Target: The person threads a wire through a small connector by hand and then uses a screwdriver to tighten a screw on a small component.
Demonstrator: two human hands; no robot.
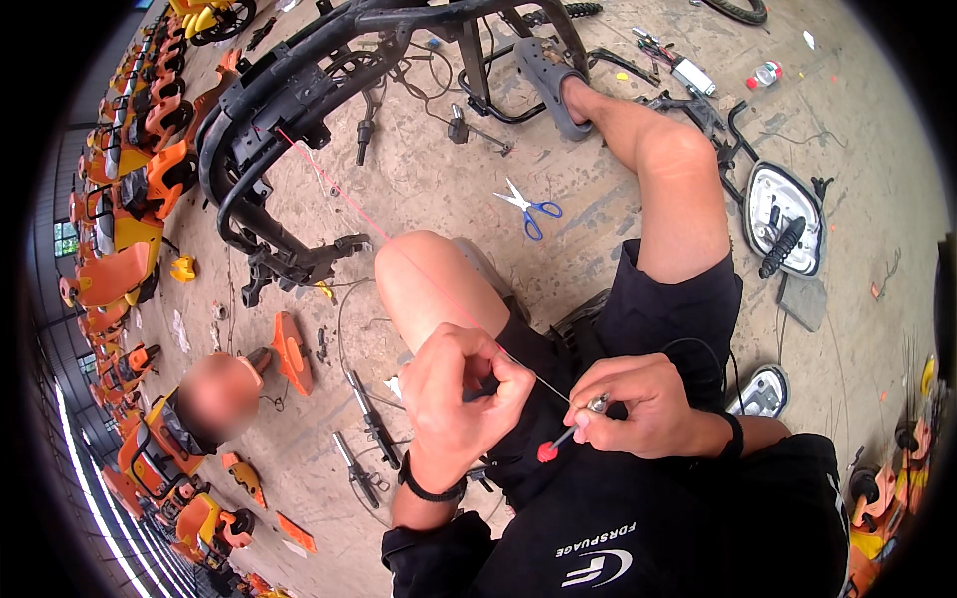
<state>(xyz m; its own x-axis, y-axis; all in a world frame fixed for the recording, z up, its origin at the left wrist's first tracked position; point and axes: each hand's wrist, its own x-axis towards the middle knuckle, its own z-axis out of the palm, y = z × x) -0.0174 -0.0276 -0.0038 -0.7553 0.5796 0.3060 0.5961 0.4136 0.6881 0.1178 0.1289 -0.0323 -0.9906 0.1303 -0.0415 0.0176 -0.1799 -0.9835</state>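
My left hand (467,384) is closed in a pinch on a thin red wire (374,224), above my thigh. The wire stretches taut to the black metal vehicle frame (264,110) at the far left. A fine pale strand (538,377) spans the gap between my two hands. In my right hand (638,407), closed, is a short dark rod with a red tip (547,451) and a metal end (598,403) showing at the fingers. Its exact kind cannot be made out, and my fingers partly hide it.
Blue-handled scissors (530,207) lie open on the concrete floor beyond my knees. Another person (216,399) is at the left, near orange and yellow vehicles (159,453). Shock absorbers (371,419) lie left of me; a white-and-black panel (785,219) is at the right.
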